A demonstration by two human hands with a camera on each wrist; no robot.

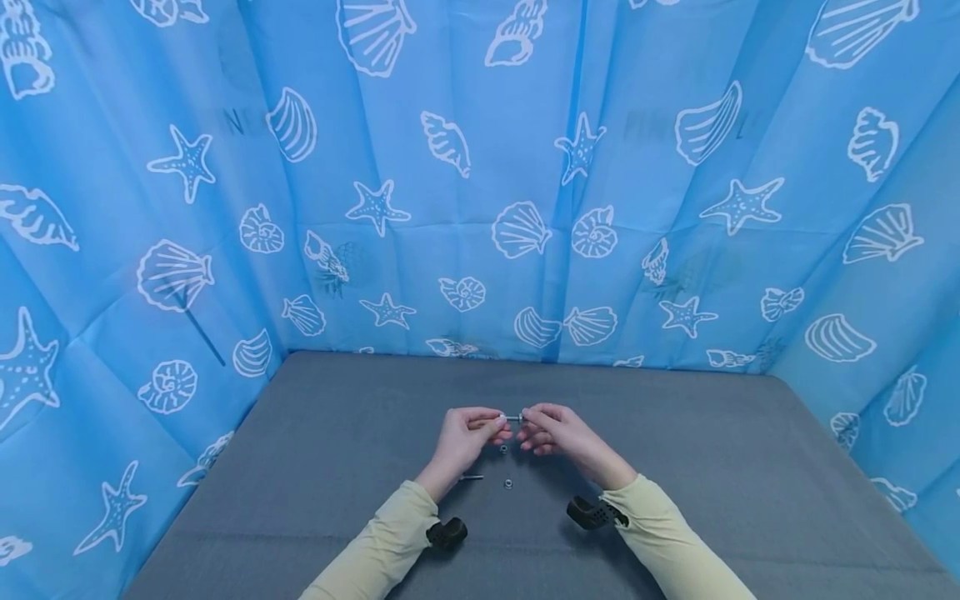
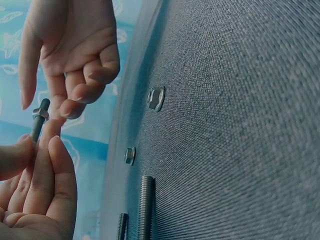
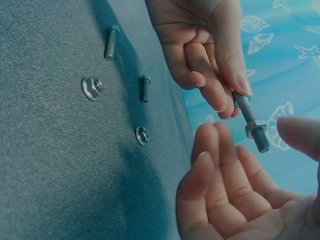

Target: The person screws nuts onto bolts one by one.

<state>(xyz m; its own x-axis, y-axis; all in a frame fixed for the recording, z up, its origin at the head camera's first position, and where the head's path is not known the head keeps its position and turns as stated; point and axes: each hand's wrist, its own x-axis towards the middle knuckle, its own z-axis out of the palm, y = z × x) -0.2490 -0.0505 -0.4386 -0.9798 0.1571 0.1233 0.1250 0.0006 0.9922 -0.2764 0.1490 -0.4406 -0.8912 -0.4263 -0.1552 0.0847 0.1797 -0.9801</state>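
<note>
My left hand (image 1: 463,440) pinches a metal bolt (image 3: 246,109) at its head, between thumb and fingers. The shank points towards my right hand (image 1: 567,440). A nut (image 3: 255,128) sits on the thread, with a short length of the bolt's tip sticking out past it. Around that tip my right hand is spread, thumb on one side and fingers on the other, and a gap shows between the thumb and the nut in the right wrist view. Both hands are raised over the grey table (image 1: 675,467).
Two flange nuts, a nearer one (image 3: 91,88) and a farther one (image 3: 142,135), lie on the cloth below the hands. Two more bolts, one (image 3: 112,44) and another (image 3: 145,89), lie beside them. A blue shell-patterned curtain (image 1: 465,200) hangs behind the table.
</note>
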